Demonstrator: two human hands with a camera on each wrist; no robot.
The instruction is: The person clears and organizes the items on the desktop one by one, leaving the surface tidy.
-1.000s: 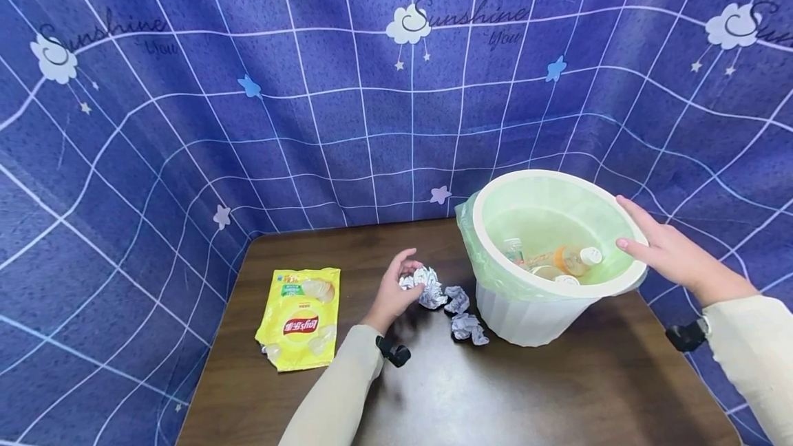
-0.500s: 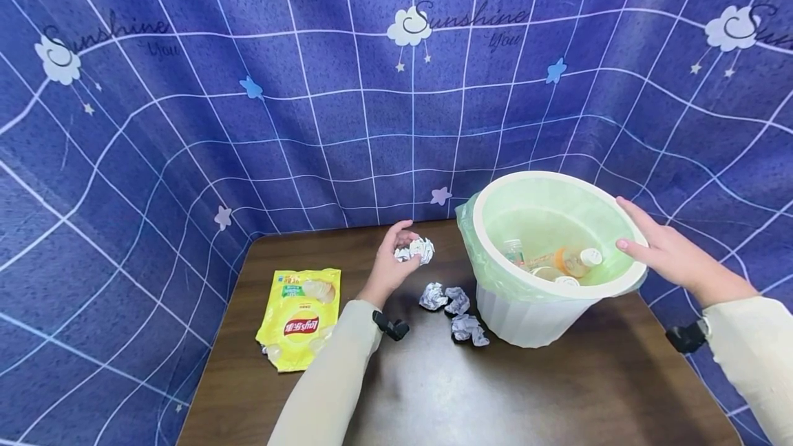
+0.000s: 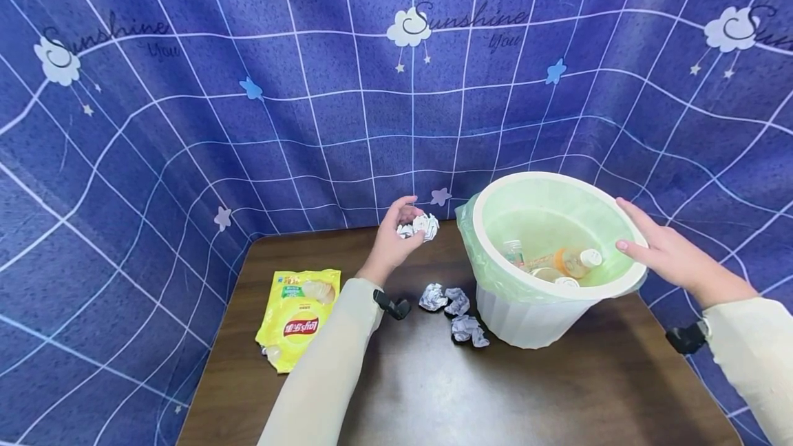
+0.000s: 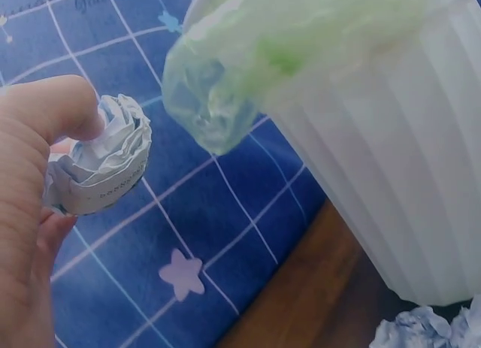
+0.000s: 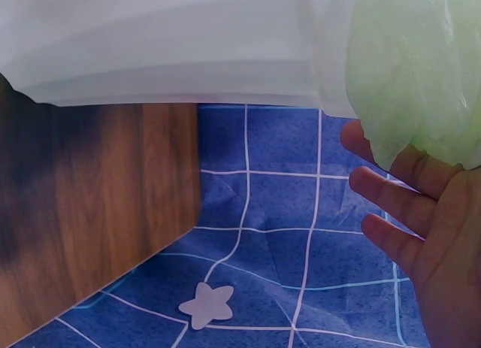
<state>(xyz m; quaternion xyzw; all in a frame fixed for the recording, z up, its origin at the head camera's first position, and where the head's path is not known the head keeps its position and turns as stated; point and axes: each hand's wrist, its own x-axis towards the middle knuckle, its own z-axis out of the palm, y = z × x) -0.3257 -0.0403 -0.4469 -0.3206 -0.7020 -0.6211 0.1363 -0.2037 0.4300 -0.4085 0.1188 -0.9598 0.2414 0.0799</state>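
In the head view my left hand (image 3: pixel 392 243) pinches a crumpled paper ball (image 3: pixel 426 226) between thumb and fingers, raised above the table left of the trash bin. Printing shows on this paper ball (image 4: pixel 101 164) in the left wrist view. My right hand (image 3: pixel 672 257) holds the right rim of the white trash bin (image 3: pixel 526 319), thumb over the edge. The right wrist view has its other fingers (image 5: pixel 394 201) outside, under the pale green liner (image 5: pixel 413 70). Several more crumpled paper balls (image 3: pixel 457 301) lie against the bin's left foot.
Plastic bottles (image 3: pixel 573 261), one with an orange label, lie inside the bin. A yellow Lay's chip bag (image 3: pixel 300 319) lies on the left of the brown wooden table (image 3: pixel 427 391). Behind the table hangs a blue checked curtain (image 3: pixel 334 115).
My left hand has picked up one paper ball from the group and carried it up and away toward the back of the table. My right hand has stayed on the bin's rim.
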